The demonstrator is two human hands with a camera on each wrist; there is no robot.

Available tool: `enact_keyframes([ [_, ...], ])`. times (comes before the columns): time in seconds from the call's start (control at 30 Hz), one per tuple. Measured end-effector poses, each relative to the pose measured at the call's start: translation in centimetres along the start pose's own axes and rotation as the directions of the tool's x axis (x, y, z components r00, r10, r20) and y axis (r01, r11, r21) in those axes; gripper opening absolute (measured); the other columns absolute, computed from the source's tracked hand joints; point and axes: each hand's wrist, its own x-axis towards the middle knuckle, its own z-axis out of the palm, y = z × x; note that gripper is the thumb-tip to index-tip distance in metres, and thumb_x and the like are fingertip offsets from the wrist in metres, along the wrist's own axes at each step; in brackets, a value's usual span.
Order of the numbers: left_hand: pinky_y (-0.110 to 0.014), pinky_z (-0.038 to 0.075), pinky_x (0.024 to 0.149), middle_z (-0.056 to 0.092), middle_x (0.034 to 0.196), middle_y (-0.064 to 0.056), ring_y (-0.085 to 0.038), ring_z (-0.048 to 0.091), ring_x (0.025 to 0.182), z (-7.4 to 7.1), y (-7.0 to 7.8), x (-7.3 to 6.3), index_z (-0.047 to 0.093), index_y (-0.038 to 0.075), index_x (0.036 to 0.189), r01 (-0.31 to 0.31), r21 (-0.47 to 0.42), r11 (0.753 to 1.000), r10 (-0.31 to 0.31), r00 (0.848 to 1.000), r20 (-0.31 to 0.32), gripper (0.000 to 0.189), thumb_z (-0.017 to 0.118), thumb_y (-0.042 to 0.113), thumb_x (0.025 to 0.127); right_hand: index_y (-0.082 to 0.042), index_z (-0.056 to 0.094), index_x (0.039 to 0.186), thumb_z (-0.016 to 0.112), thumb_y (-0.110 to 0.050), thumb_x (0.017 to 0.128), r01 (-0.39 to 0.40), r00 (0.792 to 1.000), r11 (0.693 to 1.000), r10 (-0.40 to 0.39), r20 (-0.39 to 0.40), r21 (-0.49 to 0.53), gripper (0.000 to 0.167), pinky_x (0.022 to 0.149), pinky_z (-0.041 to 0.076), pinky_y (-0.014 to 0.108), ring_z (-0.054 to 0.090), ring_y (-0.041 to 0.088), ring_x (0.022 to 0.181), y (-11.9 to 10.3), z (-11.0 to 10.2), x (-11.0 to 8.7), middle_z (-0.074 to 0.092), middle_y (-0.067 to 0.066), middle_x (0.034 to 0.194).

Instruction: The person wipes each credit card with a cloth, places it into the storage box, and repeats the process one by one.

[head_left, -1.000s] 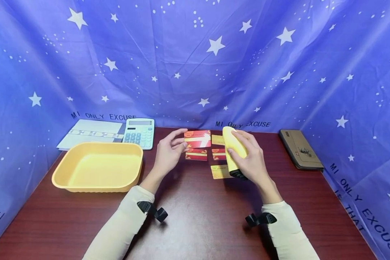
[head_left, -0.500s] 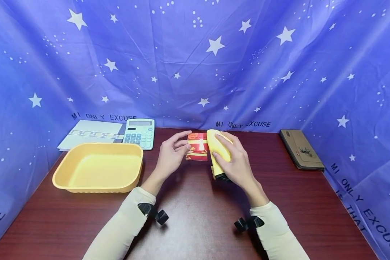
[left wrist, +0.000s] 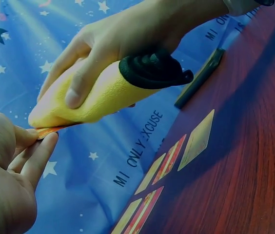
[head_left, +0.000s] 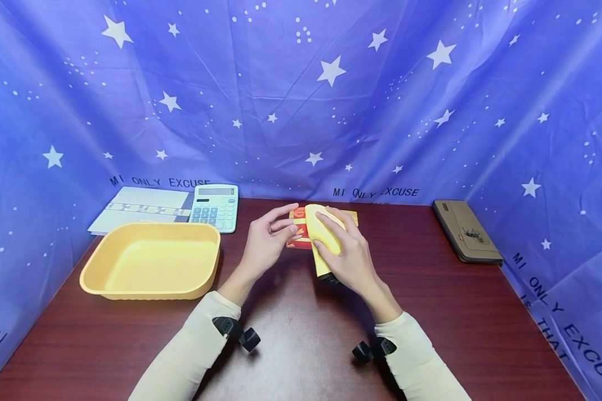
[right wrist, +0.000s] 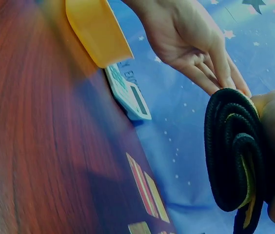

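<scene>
Being gripped by right hand (head_left: 352, 253): yellow cloth (left wrist: 109, 95), folded; being pinched by left hand (head_left: 266, 242): red card (left wrist: 47, 131); being shown nearby: yellow tub (head_left: 153, 292), interior (head_left: 153, 262) visible.

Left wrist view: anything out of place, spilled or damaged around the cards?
Nothing stands out. The loose cards lie flat in two rows on the table, with no spill visible. The left hand pinches another card, mostly covered by the folded cloth in the right hand, so I can't rule out damage there.

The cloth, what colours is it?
The cloth is yellow with a black end, clearest in the left wrist view.
</scene>
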Motion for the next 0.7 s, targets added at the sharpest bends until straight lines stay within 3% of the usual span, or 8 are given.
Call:
enact_keyframes([
  [0.23, -0.035, 0.068, 0.082, 0.074, 0.111, -0.031, -0.006, 0.075, 0.090, -0.1, 0.2, -0.1, 0.066, 0.002, 0.135, -0.009, 0.007, 1.000, 0.009, 1.000, 0.007, 0.042, 0.067, -0.007, 0.094, -0.015, 0.067, 0.138, 0.085, -0.011, 0.083, 0.029, 0.999, 1.000, -0.029, 0.026, 0.003, 0.058, 0.104, 0.059, 0.049, 0.057, 0.032, 0.135, -1.3, 0.9, 0.1, 0.059, 0.015, 0.144],
  [0.47, -0.049, 0.066, 0.085, 0.075, 0.109, -0.029, -0.005, 0.076, 0.090, -0.3, 0.5, -0.1, 0.068, 0.002, 0.132, -0.029, 0.036, 0.999, 0.029, 1.000, 0.007, 0.039, 0.068, -0.005, 0.094, -0.016, 0.066, 0.138, 0.085, -0.012, 0.082, 0.041, 0.998, 0.999, -0.040, 0.039, -0.032, 0.059, 0.103, 0.060, 0.049, 0.057, 0.033, 0.135, -1.8, 1.0, 0.1, 0.058, 0.016, 0.144],
  [0.7, -0.046, 0.067, 0.084, 0.074, 0.107, -0.032, -0.007, 0.076, 0.085, -0.4, 1.0, -0.1, 0.067, 0.000, 0.133, -0.029, 0.029, 0.999, 0.028, 0.999, 0.020, 0.042, 0.065, -0.010, 0.093, -0.019, 0.067, 0.138, 0.085, -0.014, 0.083, 0.027, 1.000, 0.995, -0.028, -0.009, -0.100, 0.058, 0.080, 0.066, 0.048, 0.066, 0.031, 0.121, -1.3, 0.3, 0.3, 0.060, 0.014, 0.143],
])
